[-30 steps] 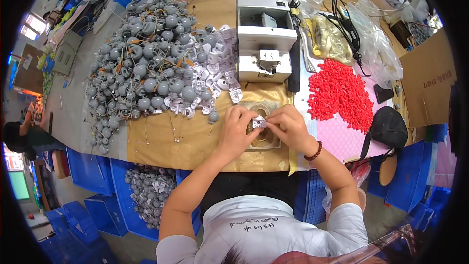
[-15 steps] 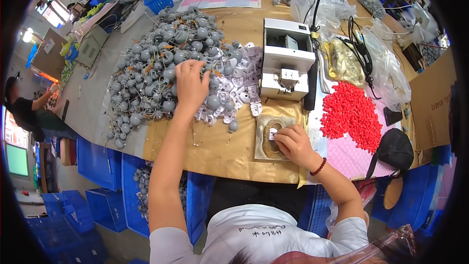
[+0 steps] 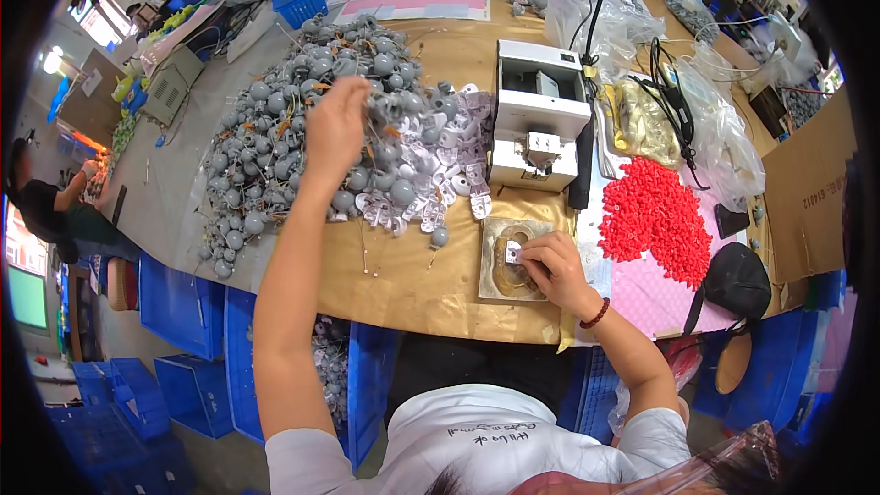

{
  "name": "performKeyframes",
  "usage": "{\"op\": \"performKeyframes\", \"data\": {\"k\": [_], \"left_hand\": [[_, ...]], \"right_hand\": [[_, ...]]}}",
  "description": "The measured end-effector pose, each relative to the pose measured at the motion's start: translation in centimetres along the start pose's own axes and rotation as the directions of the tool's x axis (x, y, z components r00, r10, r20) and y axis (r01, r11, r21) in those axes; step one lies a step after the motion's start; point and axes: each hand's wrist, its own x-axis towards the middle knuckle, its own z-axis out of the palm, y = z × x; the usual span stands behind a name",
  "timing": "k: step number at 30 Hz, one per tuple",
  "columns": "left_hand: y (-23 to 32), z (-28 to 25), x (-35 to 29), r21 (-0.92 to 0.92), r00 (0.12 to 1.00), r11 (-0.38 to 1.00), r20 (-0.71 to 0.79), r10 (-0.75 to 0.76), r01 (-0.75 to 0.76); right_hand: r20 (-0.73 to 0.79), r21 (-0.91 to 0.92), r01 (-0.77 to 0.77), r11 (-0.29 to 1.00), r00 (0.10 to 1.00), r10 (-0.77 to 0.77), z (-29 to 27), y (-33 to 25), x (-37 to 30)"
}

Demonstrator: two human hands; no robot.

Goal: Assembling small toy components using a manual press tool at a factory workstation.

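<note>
On the table (image 3: 426,304) lies a pile of grey balls (image 3: 275,142), and to the right of it stands a machine (image 3: 539,110). The left hand (image 3: 336,128) is over the pile, its fingers blurred (whether they pinch something, I cannot tell). The right hand (image 3: 553,262), fingers together, pinches over the plate (image 3: 489,282) a white part (image 3: 512,252).

The grey rounded parts (image 3: 276,104) look like smooth plastic with a soft sheen, the white brackets (image 3: 479,205) glossier plastic. The brown covering (image 3: 422,307) is creased and shiny (paper or film, hard to tell); the square plate (image 3: 491,287) looks like dull, worn metal, the cardboard box (image 3: 799,183) matt.
</note>
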Motion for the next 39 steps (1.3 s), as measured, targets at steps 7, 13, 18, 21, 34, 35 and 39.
{"op": "performKeyframes", "data": {"k": [7,13,18,21,34,35,39], "left_hand": [[2.4,-1.2,0.9,0.166,0.994,0.981,0.051,0.097,-0.104],[0.0,0.1,-1.0,0.249,0.856,0.969,0.499,-0.133,0.005],[4.8,-0.7,-0.7,-0.364,0.967,0.914,0.234,-0.097,0.18],[5.9,-1.1,-1.1,-0.332,0.941,0.931,0.337,-0.03,0.148],[11.2,1.3,-10.9,-0.503,0.658,0.631,0.753,-0.015,0.59],[11.7,1.6,-12.0,-0.494,0.634,0.595,0.773,-0.033,0.634],[10.6,3.8,-16.5,-0.451,0.505,0.374,0.861,-0.056,0.811]], "right_hand": [[0.025,-0.072,0.094,0.993,0.995,-0.092,1.0,-0.1,0.8],[0.094,-0.143,0.125,0.982,0.989,-0.112,0.4,-0.5,0.6],[0.082,-0.175,0.084,0.981,0.994,-0.071,0.4,-1.1,0.7],[0.087,-0.167,0.078,0.983,0.994,-0.064,0.5,-0.8,0.3],[-0.01,0.329,-0.074,0.941,0.997,0.082,-5.8,-7.0,7.2],[0.087,0.39,-0.125,0.912,0.991,0.099,-5.7,-7.6,7.3],[0.52,0.651,-0.671,0.356,0.735,0.435,-5.3,-7.9,4.7]]}}
